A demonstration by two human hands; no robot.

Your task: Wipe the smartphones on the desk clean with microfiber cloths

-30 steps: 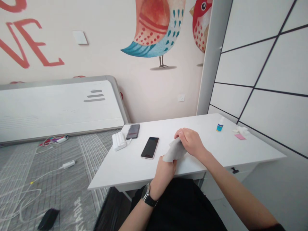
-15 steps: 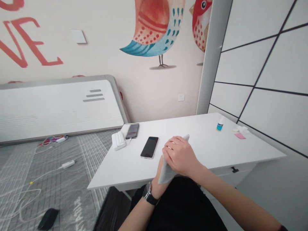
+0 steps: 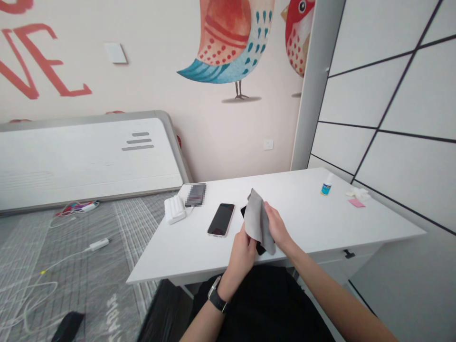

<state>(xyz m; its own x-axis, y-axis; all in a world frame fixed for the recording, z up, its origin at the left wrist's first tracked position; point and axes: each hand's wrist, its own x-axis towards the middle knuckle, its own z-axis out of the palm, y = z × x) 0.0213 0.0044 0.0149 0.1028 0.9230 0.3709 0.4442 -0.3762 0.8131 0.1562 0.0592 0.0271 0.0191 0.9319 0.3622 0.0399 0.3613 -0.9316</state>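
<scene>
A grey cloth (image 3: 255, 218) drapes over a flat, dark phone-like object (image 3: 261, 249), of which only the black corners show. My left hand (image 3: 244, 247), with a black-strapped watch on its wrist, is closed around the lower left of that object. On the other side, my right hand (image 3: 278, 225) grips the right edge of the cloth, its fingertips partly behind the fabric. Both hands are held above the front of the white table. Left of them lies a phone (image 3: 221, 220) with its dark screen facing up.
On the table (image 3: 302, 209) are a white multi-slot case (image 3: 175, 209), a blurred-out dark device (image 3: 195, 194), a small blue-labelled bottle (image 3: 326, 186), a pink slip (image 3: 356, 203) and crumpled white tissue (image 3: 358, 193). Cables run across the grey floor covering at left. White panels stand at right.
The cloth, earlier folded between my stacked hands, now hangs more upright and open, baring black corners. My right hand has moved from on top to the cloth's right side; my left hand has turned.
</scene>
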